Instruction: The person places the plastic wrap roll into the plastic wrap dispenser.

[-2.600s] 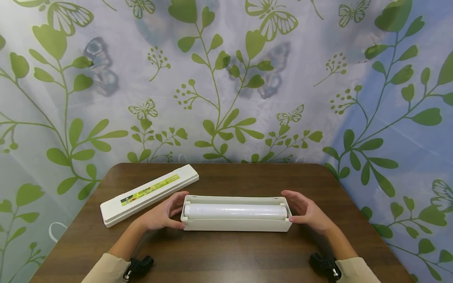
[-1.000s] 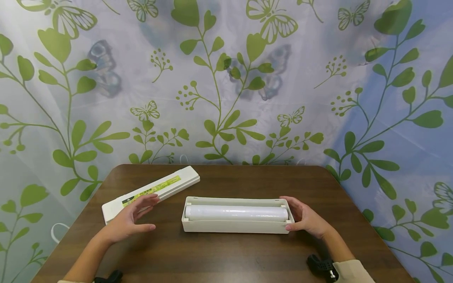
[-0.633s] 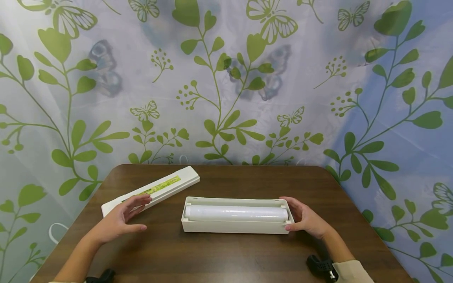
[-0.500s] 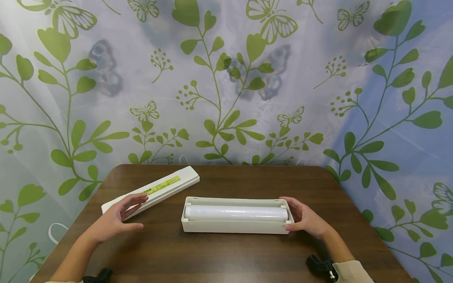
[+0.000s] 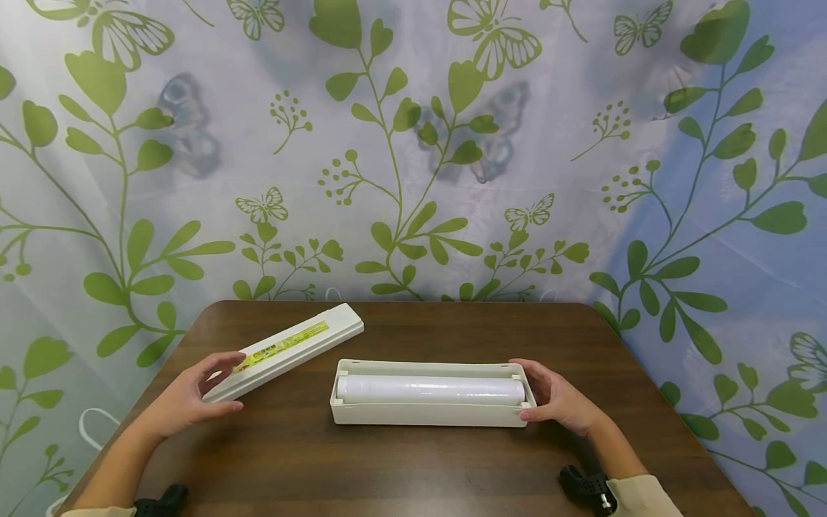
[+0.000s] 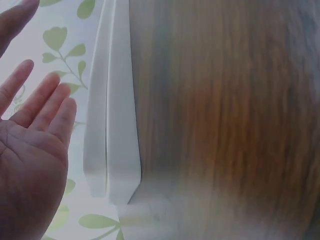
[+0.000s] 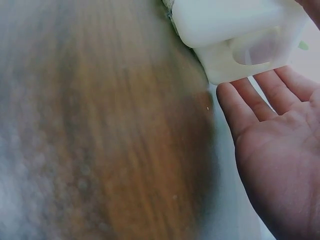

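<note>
A long white plastic box point(image 5: 426, 414) stands lidless on the table, with a shiny white roll of cling film point(image 5: 431, 388) lying in it. At its right end my right hand point(image 5: 562, 402) holds the box, thumb at the front corner and fingers round the back. The right wrist view shows those fingers along the box's end point(image 7: 220, 62). Back left, the white lid point(image 5: 336, 323) with a yellow-green label lies slanted. My left hand point(image 5: 184, 402) is spread at the lid's near left end, hiding that end. In the left wrist view its fingers are stretched beside the lid point(image 6: 121, 115).
The dark wooden table point(image 5: 413, 474) has rounded far corners. Behind it hangs a pale curtain point(image 5: 413, 215) printed with green leaves and butterflies. A white loop of cord point(image 5: 90, 427) shows past the left edge. Black wrist mounts point(image 5: 584, 488) sit below the hands.
My left hand has let go of the box's left end and moved left to the near end of the lid. My right hand stays at the box's right end.
</note>
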A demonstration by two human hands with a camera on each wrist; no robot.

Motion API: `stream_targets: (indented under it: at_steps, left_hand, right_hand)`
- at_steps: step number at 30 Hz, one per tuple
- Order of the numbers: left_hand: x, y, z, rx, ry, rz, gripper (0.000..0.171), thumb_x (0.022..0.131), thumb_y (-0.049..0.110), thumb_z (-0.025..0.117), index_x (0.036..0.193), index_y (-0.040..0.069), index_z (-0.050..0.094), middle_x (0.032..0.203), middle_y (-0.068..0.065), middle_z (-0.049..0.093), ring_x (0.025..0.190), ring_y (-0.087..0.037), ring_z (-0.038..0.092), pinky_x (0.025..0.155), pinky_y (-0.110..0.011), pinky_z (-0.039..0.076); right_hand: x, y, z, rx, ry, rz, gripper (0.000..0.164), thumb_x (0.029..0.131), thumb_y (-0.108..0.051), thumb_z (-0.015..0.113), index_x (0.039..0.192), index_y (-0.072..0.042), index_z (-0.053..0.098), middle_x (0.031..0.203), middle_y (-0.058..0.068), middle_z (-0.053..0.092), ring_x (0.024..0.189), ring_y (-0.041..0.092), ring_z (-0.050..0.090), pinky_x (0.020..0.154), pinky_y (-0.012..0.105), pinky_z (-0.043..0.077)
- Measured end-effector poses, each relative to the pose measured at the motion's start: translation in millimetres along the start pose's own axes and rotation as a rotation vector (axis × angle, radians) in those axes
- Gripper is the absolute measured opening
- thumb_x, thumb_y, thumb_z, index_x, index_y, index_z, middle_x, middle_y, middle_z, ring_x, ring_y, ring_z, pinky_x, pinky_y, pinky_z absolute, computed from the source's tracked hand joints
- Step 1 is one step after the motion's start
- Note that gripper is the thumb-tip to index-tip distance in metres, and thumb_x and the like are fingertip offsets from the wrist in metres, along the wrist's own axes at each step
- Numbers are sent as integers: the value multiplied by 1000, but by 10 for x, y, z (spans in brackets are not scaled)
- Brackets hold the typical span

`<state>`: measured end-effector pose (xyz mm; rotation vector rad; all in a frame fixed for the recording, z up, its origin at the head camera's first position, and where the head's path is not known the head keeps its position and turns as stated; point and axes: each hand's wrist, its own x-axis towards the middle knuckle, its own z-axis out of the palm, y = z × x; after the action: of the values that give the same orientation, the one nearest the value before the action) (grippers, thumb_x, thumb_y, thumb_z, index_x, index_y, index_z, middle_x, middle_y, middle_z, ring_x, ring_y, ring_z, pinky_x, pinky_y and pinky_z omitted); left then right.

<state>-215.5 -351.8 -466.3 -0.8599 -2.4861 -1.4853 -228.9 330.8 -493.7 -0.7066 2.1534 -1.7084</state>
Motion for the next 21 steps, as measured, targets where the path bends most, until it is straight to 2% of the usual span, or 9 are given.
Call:
stream_targets:
  at_steps: [4,6,13,16,21]
  left_hand:
    - [-13,-40,-58,64,27,-56,77,74,1,89,140,-7,49,135,24,54,128,11,49,104,-3,37]
    - [-19,-50,-87,100,35,-69,77,74,4,90,139,-5,51,135,21,55,128,13,47,104,-2,36]
    - [-24,-131,-209,243,48,-111,75,74,14,93,138,2,55,135,-10,57,125,15,42,101,3,29]
    - [-16,-163,-262,300,40,-135,76,75,20,93,139,5,55,133,-15,57,119,10,46,94,0,31]
    - [9,-220,-347,366,36,-143,76,73,23,94,138,8,58,131,-12,59,109,2,50,84,-12,38]
  right_hand:
    - [3,2,0,-4,0,0,87,83,-3,80,155,-2,31,149,33,41,121,13,59,96,32,56]
    - [5,4,1,-7,0,0,86,83,-4,80,155,-2,31,149,33,42,120,13,60,96,32,56]
    - [35,6,11,-12,8,-2,87,83,-3,80,155,-3,31,150,32,42,121,12,59,96,32,56]
    - [46,8,12,-9,10,-2,88,83,-3,80,155,-3,31,150,32,42,122,12,59,96,31,56]
    - [60,3,18,-4,11,-5,88,83,-3,80,155,-2,31,150,32,42,121,12,59,95,32,56]
